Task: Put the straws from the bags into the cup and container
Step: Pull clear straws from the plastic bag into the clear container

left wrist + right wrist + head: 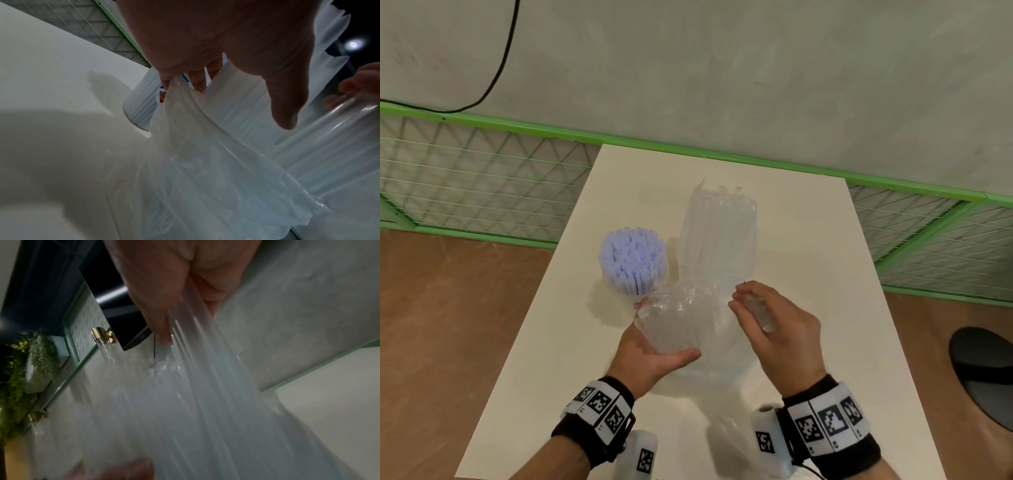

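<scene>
A white cup (635, 270) packed with pale blue straws stands at the table's left middle, and shows again in the left wrist view (139, 104). Right of it rises a tall clear container (717, 233) with translucent straws upright inside. In front of both, my left hand (654, 346) grips a crumpled clear plastic bag (674, 318), thumb under it; its fingers pinch the bag's film (174, 97). My right hand (743, 298) pinches a bundle of clear straws (758, 310) at the bag's right side, thumb and fingers closed on the straws (185, 340).
The white table (808, 274) is narrow, with brown floor on both sides. A green wire fence (482, 178) runs behind it, below a pale wall. A black round object (983, 373) sits on the floor at the right.
</scene>
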Available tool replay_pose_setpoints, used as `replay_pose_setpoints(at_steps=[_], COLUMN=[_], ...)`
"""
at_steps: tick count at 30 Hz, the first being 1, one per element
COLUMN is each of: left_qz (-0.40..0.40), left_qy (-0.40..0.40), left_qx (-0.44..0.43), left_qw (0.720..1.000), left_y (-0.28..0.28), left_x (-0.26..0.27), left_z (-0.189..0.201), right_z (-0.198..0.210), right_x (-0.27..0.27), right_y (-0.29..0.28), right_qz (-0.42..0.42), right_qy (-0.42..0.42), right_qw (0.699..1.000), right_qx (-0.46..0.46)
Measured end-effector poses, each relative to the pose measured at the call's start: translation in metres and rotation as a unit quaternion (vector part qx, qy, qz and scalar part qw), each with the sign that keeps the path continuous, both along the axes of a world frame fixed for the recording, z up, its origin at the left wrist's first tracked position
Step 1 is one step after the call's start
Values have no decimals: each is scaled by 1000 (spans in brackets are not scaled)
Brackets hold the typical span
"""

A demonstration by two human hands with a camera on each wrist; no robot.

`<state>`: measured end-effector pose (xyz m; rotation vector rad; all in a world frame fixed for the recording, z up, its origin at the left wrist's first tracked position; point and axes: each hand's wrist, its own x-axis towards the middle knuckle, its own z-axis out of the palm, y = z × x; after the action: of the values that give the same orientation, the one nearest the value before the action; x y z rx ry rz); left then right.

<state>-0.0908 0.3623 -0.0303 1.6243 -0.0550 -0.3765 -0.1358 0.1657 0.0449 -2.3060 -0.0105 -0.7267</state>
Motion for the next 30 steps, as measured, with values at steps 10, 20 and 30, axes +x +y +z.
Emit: replay_pose_setpoints(at_steps=[10, 20, 30], left_qz=[2, 3, 7], left_qy=[5, 14, 24], left_qx=[6, -12, -19], left_qw=[1000, 1000, 1000], left_y=[0, -1, -2], left_x=[1, 0, -2], left_z=[4, 4, 4], right_z=[141, 115, 16], right_x=[18, 155, 198], right_y=[-47, -66, -60], right_qz=[-2, 118, 204], right_qy=[-116, -38, 237], right_qw=[978, 980, 906], right_qx=[172, 154, -285])
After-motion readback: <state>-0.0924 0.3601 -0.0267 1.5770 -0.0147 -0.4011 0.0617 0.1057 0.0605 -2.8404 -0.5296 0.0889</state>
